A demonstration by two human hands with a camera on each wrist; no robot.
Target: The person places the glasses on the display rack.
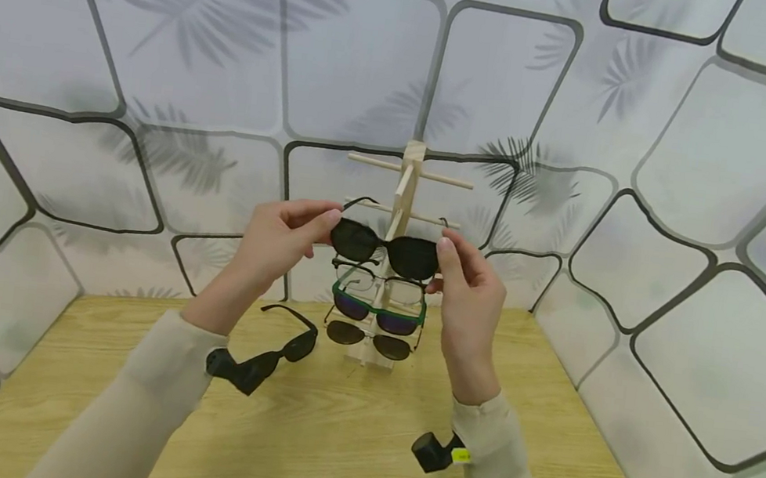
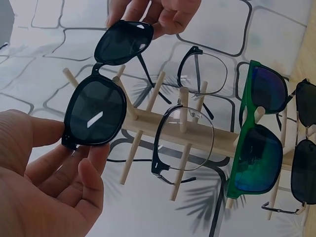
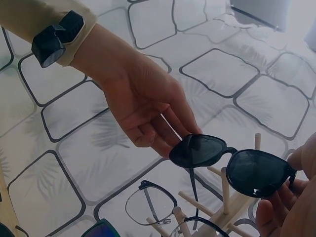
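Held up in front of a wooden stand (image 1: 411,195), near its upper pegs: a pair of black sunglasses (image 1: 399,253). Pinched at one outer end by the left hand (image 1: 276,241), thumb close to the hinge; pinched likewise at the opposite end by the right hand (image 1: 472,292). Lenses turned toward the head camera, side arms unfolded and pointing away, back toward the stand and the patterned wall (image 1: 360,63) beyond. Long axis running crosswise from hand to hand, slightly lower at the right end, across the line of the stand's upright. Contact between side arms and pegs: impossible to tell.

Right behind the bridge, the upright, partly covered by the dark lenses. Below, set on the same stand in a descending row: clear glasses (image 1: 405,291) with dark upper rims, closest under the held pair and just beside the right fingertips; next, green-framed sunglasses (image 1: 372,310) with bluish-purple lenses; lowest, near the foot, thin-framed sunglasses (image 1: 392,347) with dark lenses.

Lying on the wood-grain table (image 1: 327,422), left of the stand: a second black pair (image 1: 300,346), one side arm stretched toward the back, near end hard to separate from the wrist camera (image 1: 221,363) at the left sleeve (image 1: 146,385).
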